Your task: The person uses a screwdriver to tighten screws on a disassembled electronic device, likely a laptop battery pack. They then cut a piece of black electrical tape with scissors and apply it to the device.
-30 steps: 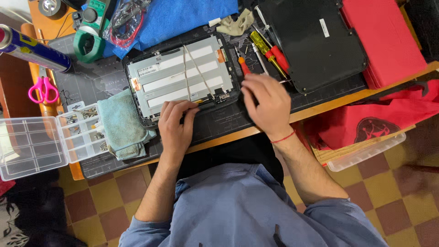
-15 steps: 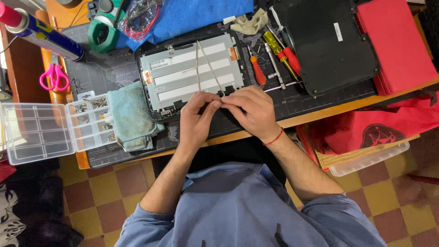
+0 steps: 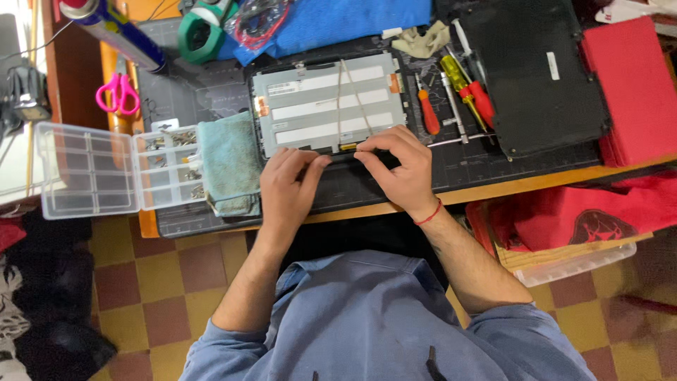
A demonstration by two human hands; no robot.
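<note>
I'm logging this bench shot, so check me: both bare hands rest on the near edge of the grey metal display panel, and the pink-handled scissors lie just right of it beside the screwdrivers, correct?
Not quite. In the head view the pink-handled scissors lie far left of the grey metal display panel, above the clear plastic compartment box, not beside the screwdrivers. The rest holds: the left hand and right hand are at the panel's near edge.

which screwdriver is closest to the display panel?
The orange-handled screwdriver, lying just right of the grey display panel. The yellow-and-red one lies farther right, beyond it, toward the black cover.
</note>
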